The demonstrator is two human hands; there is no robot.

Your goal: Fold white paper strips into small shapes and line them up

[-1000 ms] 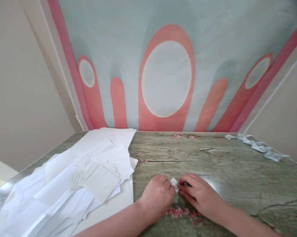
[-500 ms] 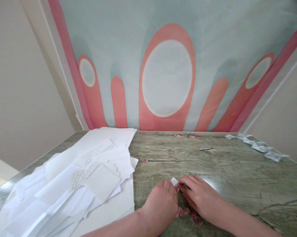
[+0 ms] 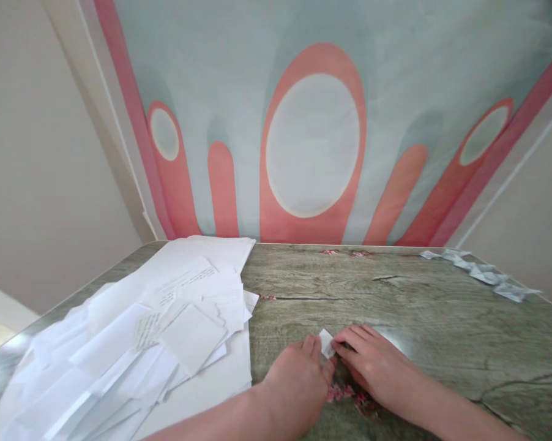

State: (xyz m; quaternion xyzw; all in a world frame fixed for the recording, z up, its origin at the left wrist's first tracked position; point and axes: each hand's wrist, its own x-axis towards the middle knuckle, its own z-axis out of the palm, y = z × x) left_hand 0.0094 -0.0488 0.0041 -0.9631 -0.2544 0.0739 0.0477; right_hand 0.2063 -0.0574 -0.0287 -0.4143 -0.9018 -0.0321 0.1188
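A single head-worn view looks forward and down from the near side of the grey-green wood-grain table [image 3: 441,324]. It sits close above the tabletop, so that the bare left hand [image 3: 301,383] and bare right hand [image 3: 370,358] come large into the lower middle. It faces the pale blue-green panel with coral-red rounded shapes [image 3: 313,141], which rises behind the far edge and spans most of the upper half.

Behind the far edge of the grey-green wood-grain table [image 3: 313,275] stands a blue-green panel [image 3: 399,61] with coral rounded shapes [image 3: 303,231], plain grey-beige walls [image 3: 37,153] flanking the table's far corners.
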